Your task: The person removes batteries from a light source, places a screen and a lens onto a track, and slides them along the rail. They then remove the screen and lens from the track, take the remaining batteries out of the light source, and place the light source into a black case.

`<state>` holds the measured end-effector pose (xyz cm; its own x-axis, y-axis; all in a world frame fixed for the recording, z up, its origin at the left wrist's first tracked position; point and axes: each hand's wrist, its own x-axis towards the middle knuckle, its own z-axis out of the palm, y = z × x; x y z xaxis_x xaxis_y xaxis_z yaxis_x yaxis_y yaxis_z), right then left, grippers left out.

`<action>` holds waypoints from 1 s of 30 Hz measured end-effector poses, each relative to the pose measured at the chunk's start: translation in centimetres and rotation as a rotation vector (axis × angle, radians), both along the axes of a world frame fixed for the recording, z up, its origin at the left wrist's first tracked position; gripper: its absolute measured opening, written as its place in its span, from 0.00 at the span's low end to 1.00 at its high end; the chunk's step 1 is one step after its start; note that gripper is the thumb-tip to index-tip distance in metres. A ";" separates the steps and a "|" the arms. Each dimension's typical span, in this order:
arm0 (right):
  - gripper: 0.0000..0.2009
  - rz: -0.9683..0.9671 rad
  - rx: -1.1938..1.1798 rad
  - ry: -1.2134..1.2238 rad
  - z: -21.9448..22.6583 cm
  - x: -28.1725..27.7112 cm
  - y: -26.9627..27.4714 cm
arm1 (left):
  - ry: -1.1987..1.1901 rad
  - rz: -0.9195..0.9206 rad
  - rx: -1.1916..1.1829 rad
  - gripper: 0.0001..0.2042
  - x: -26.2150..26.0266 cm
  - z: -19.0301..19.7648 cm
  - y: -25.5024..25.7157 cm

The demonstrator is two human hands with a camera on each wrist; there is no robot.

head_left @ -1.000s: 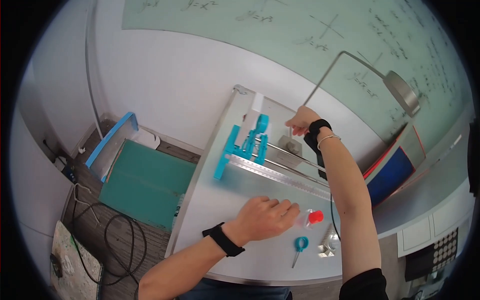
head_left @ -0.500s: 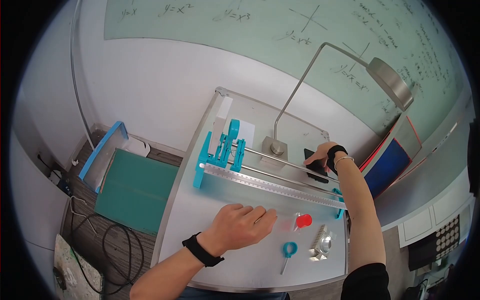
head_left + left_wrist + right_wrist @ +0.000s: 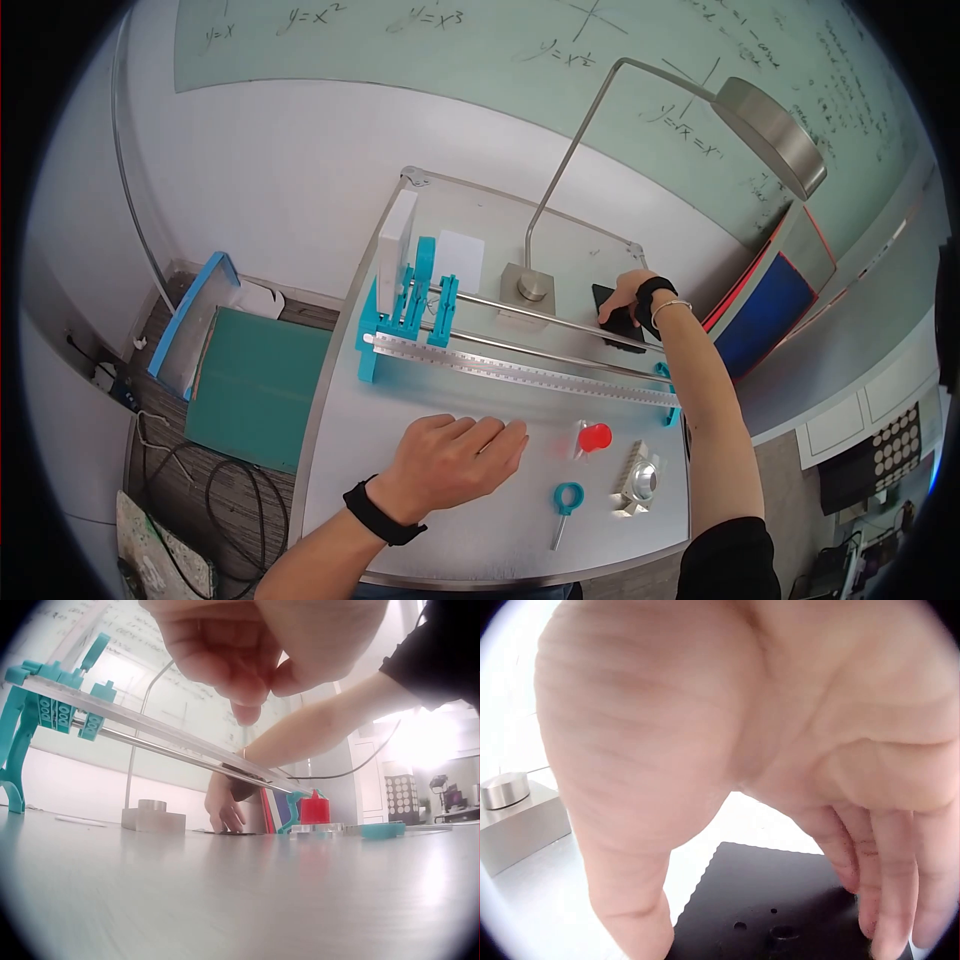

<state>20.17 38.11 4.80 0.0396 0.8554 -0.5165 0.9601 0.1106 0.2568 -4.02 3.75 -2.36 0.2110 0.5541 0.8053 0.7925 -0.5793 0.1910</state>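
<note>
1. Clearly, the right hand (image 3: 628, 291) has been moved from beside the lamp base (image 3: 509, 286) to the black plate (image 3: 627, 338), and its place there has been kept since the second picture. Work is thus judged to be centred on that plate.

2. The black plate is seen lying flat on the table (image 3: 340, 430), past the metal rods (image 3: 560, 323) and to the right of the lamp base. It is gripped across its width by the right hand, the thumb being set at one edge and the fingers being reached down over the opposite side. How firmly it is held cannot be told.

3. The left hand (image 3: 455, 465) is held raised above the near part of the table, its fingers loosely curled, and nothing is seen to be grasped by it. A wider gap is now shown between its fingers and the red cap (image 3: 595, 437) than at first, so no part in handling the plate is taken by it.

4. The ruler (image 3: 520, 372) is still carried alongside the rods, with the turquoise holders (image 3: 440, 315) grouped towards the left end. The turquoise ring (image 3: 567, 508) and the silver-coloured part (image 3: 640, 485) are left untouched, near the red cap.
</note>
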 end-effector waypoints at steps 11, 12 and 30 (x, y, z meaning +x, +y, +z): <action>0.17 0.239 0.198 0.014 -3.6 2.1 2.5 | -0.027 0.003 0.019 0.06 -0.1 -0.2 0.3; 0.17 0.287 0.319 0.089 -4.2 3.3 3.1 | -0.039 -0.009 0.036 0.07 0.0 -0.3 0.3; 0.10 0.212 0.171 1.668 7.1 -0.6 -30.9 | -1.075 -0.560 -0.788 0.20 3.4 5.6 -3.6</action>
<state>19.62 7.24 11.89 -0.5287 0.8201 0.2188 0.1509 0.3445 -0.9266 -0.59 0.14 3.20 0.0455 0.9694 0.2414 -0.2289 -0.2251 0.9471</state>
